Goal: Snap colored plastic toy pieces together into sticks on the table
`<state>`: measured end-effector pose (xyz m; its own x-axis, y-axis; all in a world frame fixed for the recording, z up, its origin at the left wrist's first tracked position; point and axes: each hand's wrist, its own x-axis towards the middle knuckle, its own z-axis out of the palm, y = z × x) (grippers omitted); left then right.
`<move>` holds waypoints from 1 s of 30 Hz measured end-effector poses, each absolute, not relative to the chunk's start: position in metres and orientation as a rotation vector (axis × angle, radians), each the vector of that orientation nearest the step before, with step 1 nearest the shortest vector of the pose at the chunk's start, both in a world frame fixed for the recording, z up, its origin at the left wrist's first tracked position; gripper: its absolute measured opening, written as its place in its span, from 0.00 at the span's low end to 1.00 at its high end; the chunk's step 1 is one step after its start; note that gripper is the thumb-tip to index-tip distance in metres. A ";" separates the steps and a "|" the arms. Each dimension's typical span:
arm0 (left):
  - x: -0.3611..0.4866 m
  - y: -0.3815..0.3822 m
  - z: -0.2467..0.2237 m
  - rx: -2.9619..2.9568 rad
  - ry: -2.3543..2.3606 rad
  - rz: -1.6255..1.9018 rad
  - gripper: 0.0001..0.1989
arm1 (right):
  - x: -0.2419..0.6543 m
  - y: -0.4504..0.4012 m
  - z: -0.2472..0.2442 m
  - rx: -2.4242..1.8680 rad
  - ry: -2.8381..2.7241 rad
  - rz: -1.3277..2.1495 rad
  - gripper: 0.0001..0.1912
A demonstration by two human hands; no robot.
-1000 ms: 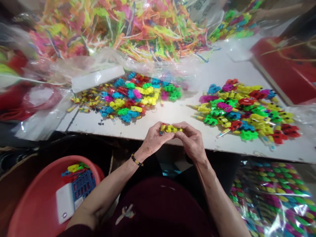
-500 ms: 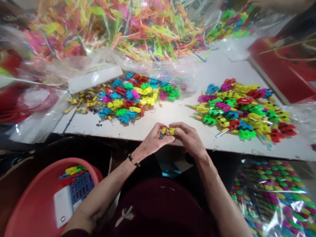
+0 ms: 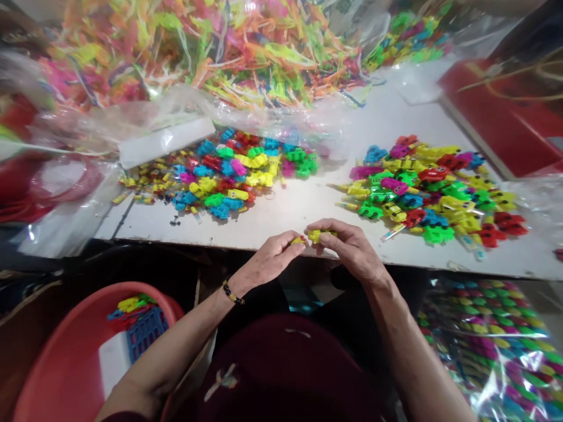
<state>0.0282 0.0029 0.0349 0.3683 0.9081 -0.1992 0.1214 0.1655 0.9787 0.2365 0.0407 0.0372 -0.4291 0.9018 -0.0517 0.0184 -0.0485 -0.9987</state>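
Observation:
My left hand [image 3: 272, 257] pinches a small yellow plastic piece [image 3: 298, 240] between thumb and fingertips, and a dark beaded bracelet [image 3: 231, 292] circles that wrist. My right hand [image 3: 345, 243] grips a yellow plastic toy car part [image 3: 321, 235] in its fingers. A narrow gap separates the two pieces. Both hands are over the front edge of the white table [image 3: 285, 217]. Loose toy cars in many colours lie in one pile [image 3: 215, 179] ahead on the left and another [image 3: 422, 193] to the right.
A red plastic basin [image 3: 57, 357] with toy pieces sits below the table at left. A clear bag of colourful toys [image 3: 488, 346] lies at lower right. Tangled bright plastic strips [image 3: 197, 53] fill the far side, and a red box [image 3: 497, 111] stands at right.
The yellow toy held as one piece between both hands a second ago is now two pieces. My hands have drawn apart, with one piece in each.

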 end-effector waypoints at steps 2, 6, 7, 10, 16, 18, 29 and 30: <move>0.030 0.003 0.038 1.394 1.112 0.742 0.14 | 0.237 0.041 0.040 -1.014 -1.564 1.574 0.16; 0.033 0.003 0.040 1.489 1.174 0.678 0.11 | 0.239 0.040 0.040 -1.003 -1.608 1.618 0.16; 0.033 0.003 0.040 1.504 1.178 0.662 0.11 | 0.240 0.040 0.038 -1.001 -1.610 1.630 0.16; 0.035 0.004 0.038 1.538 1.159 0.652 0.10 | 0.243 0.040 0.035 -0.991 -1.634 1.662 0.16; 0.038 0.005 0.035 1.622 1.159 0.643 0.10 | 0.245 0.038 0.030 -0.986 -1.668 1.597 0.14; 0.040 0.005 0.036 1.633 1.168 0.629 0.12 | 0.242 0.034 0.026 -1.019 -1.716 1.476 0.12; 0.060 0.035 0.028 1.779 1.237 0.524 0.21 | 0.245 0.028 0.037 -1.145 -1.921 0.916 0.07; 0.066 0.041 0.026 1.803 1.246 0.526 0.22 | 0.249 0.030 0.039 -1.165 -1.925 0.883 0.07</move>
